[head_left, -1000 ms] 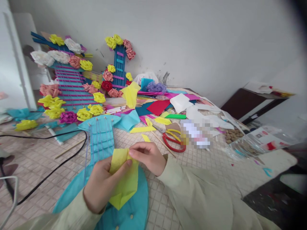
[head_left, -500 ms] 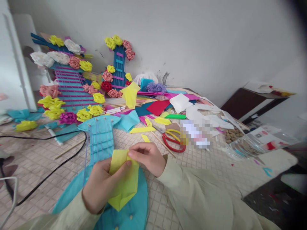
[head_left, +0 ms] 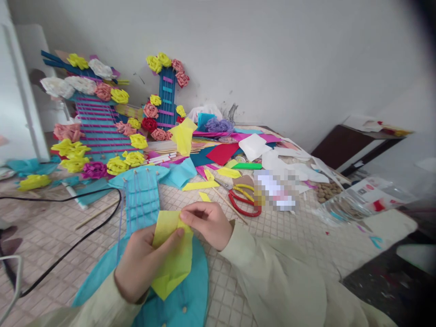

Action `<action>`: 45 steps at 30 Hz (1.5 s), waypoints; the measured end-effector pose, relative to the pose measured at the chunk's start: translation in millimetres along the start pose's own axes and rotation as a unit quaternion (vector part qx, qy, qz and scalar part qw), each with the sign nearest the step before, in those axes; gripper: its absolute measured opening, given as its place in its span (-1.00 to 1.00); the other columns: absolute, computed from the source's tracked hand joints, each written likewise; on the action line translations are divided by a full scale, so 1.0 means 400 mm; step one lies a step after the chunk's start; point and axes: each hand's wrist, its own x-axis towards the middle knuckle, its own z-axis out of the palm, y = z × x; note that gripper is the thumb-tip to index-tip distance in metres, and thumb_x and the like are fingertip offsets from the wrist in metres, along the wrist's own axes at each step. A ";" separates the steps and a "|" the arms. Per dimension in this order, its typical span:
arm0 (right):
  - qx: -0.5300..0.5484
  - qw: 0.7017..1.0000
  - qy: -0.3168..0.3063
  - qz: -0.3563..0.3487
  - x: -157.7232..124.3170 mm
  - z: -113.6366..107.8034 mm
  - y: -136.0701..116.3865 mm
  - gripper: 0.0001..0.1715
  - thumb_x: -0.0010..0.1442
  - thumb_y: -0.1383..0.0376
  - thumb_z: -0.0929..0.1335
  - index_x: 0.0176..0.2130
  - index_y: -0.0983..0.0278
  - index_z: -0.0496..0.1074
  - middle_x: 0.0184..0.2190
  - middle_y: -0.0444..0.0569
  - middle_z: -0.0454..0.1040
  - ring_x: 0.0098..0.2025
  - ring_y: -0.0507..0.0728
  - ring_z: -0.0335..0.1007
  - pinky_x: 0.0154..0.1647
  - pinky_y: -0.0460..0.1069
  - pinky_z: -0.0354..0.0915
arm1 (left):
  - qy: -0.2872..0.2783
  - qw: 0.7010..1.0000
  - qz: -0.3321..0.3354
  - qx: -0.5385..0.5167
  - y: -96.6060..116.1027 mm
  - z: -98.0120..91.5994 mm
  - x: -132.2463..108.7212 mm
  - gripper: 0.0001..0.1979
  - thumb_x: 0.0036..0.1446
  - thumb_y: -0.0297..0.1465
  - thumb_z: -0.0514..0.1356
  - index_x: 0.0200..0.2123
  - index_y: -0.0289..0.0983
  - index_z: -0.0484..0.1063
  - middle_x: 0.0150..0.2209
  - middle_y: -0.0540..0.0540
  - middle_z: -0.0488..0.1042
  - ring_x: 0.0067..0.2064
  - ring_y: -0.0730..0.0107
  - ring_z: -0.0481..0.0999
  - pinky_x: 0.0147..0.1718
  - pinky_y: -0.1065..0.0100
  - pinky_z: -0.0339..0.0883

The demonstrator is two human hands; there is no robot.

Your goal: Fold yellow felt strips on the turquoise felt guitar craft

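A folded piece of yellow crepe paper (head_left: pixel 173 259) is between my hands in the head view. My left hand (head_left: pixel 145 259) grips it from the left, thumb lying across its front. At its upper right edge, my right hand (head_left: pixel 207 223) pinches the paper between thumb and fingertips. Below the paper lies a turquoise paper-covered guitar shape (head_left: pixel 197 281) with purple strings along its neck; the hands and paper hide part of its body. Scissors (head_left: pixel 243 200) with red and yellow handles rest beyond my right hand, close to small yellow paper scraps (head_left: pixel 205 196).
Decorated guitar shapes (head_left: pixel 97 125) with paper flowers lean at the back left, another (head_left: pixel 166 97) beside them. Coloured paper sheets (head_left: pixel 223 153) and purple yarn (head_left: pixel 220 126) lie behind. A black cable (head_left: pixel 78 236) loops at left; a clear plastic bag (head_left: pixel 344 209) sits at right.
The whole view has shifted slightly, so things appear a little further left. Both hands keep their hold on the yellow paper, with hardly any change in its pose.
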 end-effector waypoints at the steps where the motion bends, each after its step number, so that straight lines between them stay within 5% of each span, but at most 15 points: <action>1: -0.003 1.000 -0.003 0.003 0.001 -0.001 0.001 -0.82 -0.06 0.24 0.37 -0.44 0.33 0.46 -0.48 -0.07 0.45 -0.42 0.04 0.34 -0.40 -0.06 0.27 | 0.003 1.000 -0.001 0.002 0.000 0.000 0.000 -0.69 -0.22 -0.16 0.23 -0.65 -0.31 0.36 -0.70 0.00 0.35 -0.66 0.44 0.32 -0.74 0.49 0.14; 28: -0.073 0.996 -0.045 0.015 0.008 -0.012 0.011 -0.78 -0.05 0.26 0.36 -0.42 0.39 0.49 -0.50 0.01 0.47 -0.48 0.05 0.32 -0.47 -0.07 0.23 | -0.021 0.996 0.063 0.061 -0.034 -0.030 0.044 -0.67 -0.14 -0.12 0.17 -0.58 -0.30 0.37 -0.66 -0.02 0.36 -0.64 0.41 0.32 -0.73 0.46 0.18; 40: -0.020 0.996 -0.068 0.054 0.006 -0.011 0.004 -0.77 -0.05 0.23 0.37 -0.48 0.40 0.44 -0.62 -0.08 0.36 -0.60 -0.02 0.24 -0.57 -0.10 0.19 | 0.000 0.997 0.053 0.055 -0.019 -0.039 0.043 -0.65 -0.13 -0.12 0.17 -0.55 -0.34 0.39 -0.61 -0.05 0.37 -0.60 0.42 0.32 -0.72 0.46 0.17; 45: -0.013 0.997 -0.056 0.055 0.002 -0.009 0.008 -0.74 -0.06 0.20 0.38 -0.38 0.35 0.42 -0.51 -0.05 0.41 -0.53 0.00 0.26 -0.54 -0.10 0.23 | -0.032 0.997 0.062 0.042 -0.016 -0.031 0.038 -0.66 -0.12 -0.12 0.17 -0.53 -0.33 0.39 -0.60 -0.02 0.36 -0.58 0.44 0.32 -0.69 0.48 0.20</action>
